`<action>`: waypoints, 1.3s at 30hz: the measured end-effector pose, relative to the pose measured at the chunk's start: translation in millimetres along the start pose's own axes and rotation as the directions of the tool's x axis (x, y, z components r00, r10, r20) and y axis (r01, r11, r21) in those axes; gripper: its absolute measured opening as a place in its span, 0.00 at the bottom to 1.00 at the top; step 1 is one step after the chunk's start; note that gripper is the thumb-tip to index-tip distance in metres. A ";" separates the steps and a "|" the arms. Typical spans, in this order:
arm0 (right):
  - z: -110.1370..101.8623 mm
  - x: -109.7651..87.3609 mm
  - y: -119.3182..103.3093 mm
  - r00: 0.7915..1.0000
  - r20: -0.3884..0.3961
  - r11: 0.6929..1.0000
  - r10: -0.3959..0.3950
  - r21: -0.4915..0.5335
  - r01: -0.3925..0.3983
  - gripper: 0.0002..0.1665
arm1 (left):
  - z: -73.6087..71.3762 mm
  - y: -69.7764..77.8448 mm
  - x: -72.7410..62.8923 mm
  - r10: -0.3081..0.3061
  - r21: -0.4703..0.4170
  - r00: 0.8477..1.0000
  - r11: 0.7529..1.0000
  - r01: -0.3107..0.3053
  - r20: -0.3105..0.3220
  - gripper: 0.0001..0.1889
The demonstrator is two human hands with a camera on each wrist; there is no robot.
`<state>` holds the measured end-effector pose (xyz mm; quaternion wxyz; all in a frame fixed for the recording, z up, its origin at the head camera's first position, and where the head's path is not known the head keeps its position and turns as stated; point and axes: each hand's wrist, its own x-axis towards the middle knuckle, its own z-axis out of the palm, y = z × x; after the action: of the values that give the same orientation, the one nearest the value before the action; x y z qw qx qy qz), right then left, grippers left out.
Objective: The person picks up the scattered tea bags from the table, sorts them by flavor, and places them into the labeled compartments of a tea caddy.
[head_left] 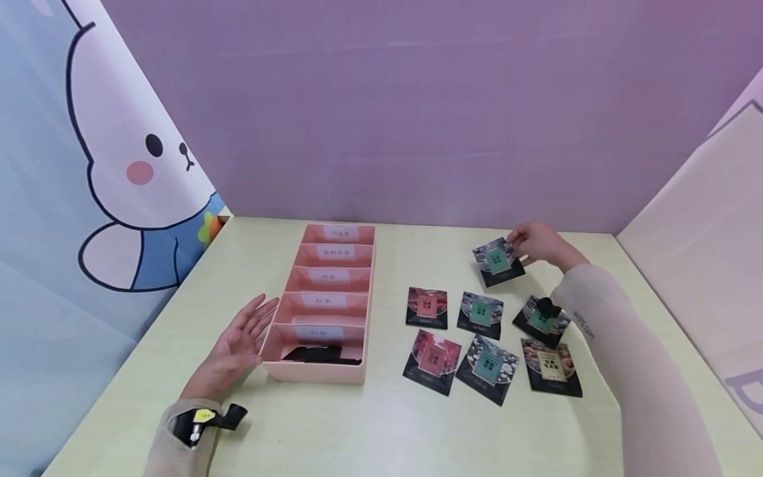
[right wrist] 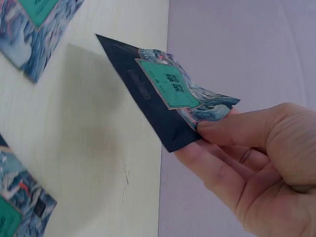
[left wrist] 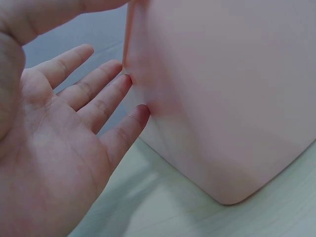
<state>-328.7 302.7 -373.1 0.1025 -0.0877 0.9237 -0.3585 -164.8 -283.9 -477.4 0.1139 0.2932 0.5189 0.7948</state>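
My right hand (head_left: 539, 244) pinches a dark tea sachet with a green label (head_left: 498, 261) by its edge, thumb on top and fingers beneath. In the right wrist view the sachet (right wrist: 163, 94) is tilted and raised over the table, its shadow falling below. At the left, my left hand (head_left: 234, 344) has its fingers extended against the side of a pink divided box (head_left: 365, 361). The left wrist view shows the fingertips (left wrist: 142, 111) right at the box's wall. Dark sachets (head_left: 322, 354) lie in the box's nearest compartment; each divider bears a white label.
Several sachets lie on the table right of the box: a red-labelled one (head_left: 426, 307), another red one (head_left: 432, 361), green-labelled ones (head_left: 480, 315) and a cream-labelled one (head_left: 552, 368). A purple backdrop (head_left: 417, 132) rises behind the table, with printed cloth (head_left: 36, 199) on the left.
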 end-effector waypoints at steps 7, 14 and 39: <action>6.2 0.8 -9.3 1.000 -0.023 0.997 -0.013 0.076 0.015 0.11 | 1.6 0.8 -1.3 -0.027 -0.006 0.999 1.000 0.027 -0.025 0.51; 15.6 -3.4 -28.1 0.998 -0.057 0.988 -0.026 0.148 0.034 0.13 | 2.4 1.0 -2.2 -0.036 0.011 0.999 0.999 0.037 -0.038 0.51; 40.0 -27.4 -80.3 0.973 -0.037 0.941 -0.228 0.248 0.230 0.31 | 3.7 3.0 -1.1 -0.024 0.003 0.999 1.000 0.024 -0.022 0.50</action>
<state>-285.1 225.0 -343.8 0.0670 -0.1793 0.8551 -0.4819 -161.4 -283.0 -474.0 0.1175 0.2784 0.5249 0.7957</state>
